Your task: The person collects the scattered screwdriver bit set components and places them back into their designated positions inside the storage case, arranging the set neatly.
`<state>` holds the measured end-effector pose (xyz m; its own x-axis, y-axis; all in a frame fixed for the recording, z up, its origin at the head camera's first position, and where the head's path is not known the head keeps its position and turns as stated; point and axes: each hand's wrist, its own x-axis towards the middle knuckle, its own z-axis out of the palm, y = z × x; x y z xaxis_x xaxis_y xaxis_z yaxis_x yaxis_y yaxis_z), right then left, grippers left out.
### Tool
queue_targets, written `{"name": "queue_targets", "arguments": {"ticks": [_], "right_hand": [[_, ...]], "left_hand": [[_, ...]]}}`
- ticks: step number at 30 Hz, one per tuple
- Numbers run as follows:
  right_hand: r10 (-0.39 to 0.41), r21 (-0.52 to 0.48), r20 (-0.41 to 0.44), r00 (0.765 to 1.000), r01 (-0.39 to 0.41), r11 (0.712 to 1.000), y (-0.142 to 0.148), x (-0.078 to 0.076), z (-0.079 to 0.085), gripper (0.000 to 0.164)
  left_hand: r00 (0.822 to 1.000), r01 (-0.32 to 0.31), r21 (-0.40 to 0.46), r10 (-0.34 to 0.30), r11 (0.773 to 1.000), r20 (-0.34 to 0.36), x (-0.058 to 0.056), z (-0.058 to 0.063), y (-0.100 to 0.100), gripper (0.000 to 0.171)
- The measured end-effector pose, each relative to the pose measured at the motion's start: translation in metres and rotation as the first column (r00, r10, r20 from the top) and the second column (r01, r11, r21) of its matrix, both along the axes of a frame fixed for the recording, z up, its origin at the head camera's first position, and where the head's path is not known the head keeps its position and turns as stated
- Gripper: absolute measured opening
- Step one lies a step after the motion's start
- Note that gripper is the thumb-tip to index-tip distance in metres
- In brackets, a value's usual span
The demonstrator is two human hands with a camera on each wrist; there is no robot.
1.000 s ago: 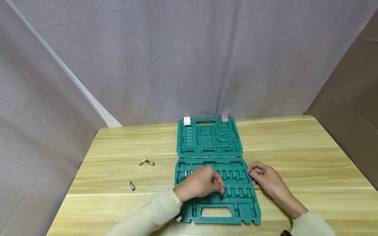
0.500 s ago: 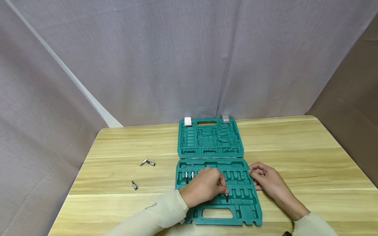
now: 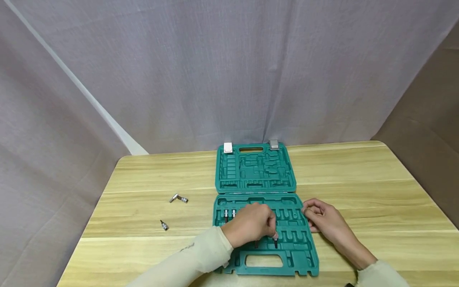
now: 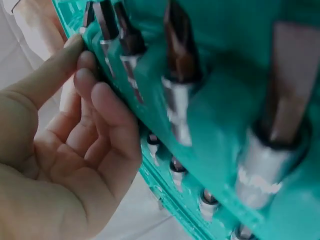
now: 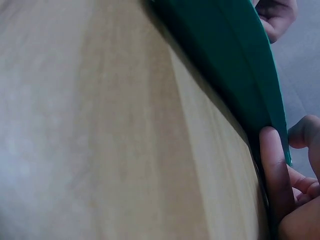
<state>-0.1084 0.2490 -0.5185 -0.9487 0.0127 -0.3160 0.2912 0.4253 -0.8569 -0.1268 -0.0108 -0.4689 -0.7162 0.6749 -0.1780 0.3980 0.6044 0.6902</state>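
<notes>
An open green socket case (image 3: 263, 269) lies on the table, its lid folded back. Over the lower row of slots, my left hand (image 3: 249, 226) pinches a bit socket (image 3: 275, 242) between thumb and fingertips, its dark tip pointing toward the case handle. In the left wrist view, the left hand (image 4: 75, 145) reaches to the far end of a row of seated bit sockets, the nearest a wide flat bit (image 4: 290, 85). My right hand (image 3: 324, 219) grips the case's right edge; in the right wrist view one finger (image 5: 274, 160) lies along the outer wall.
On the table (image 3: 136, 179) left of the case, two bit sockets (image 3: 178, 197) lie end to end, and another bit socket (image 3: 164, 225) lies closer. More bit sockets (image 3: 230, 214) stand in the upper row. A grey curtain (image 3: 201, 79) hangs behind.
My left hand has shifted slightly right along the lower row with the bit socket, then almost stopped over one slot. The right hand keeps its place at the case edge.
</notes>
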Motion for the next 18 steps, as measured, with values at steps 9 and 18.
{"name": "queue_targets", "arguments": {"ticks": [9, 18], "right_hand": [[-0.005, 0.008, -0.005, 1.0, 0.005, 1.0, 0.0008, 0.0002, 0.0017, 0.032], [-0.006, 0.007, -0.009, 1.0, 0.006, 1.0, -0.0009, -0.0002, -0.0014, 0.032]], "left_hand": [[0.991, -0.072, -0.079, 0.08, 0.994, 0.103, -0.0059, 0.0007, 0.0073, 0.026], [0.997, -0.053, -0.126, 0.061, 0.991, 0.057, -0.0032, 0.0019, 0.0072, 0.026]]}}
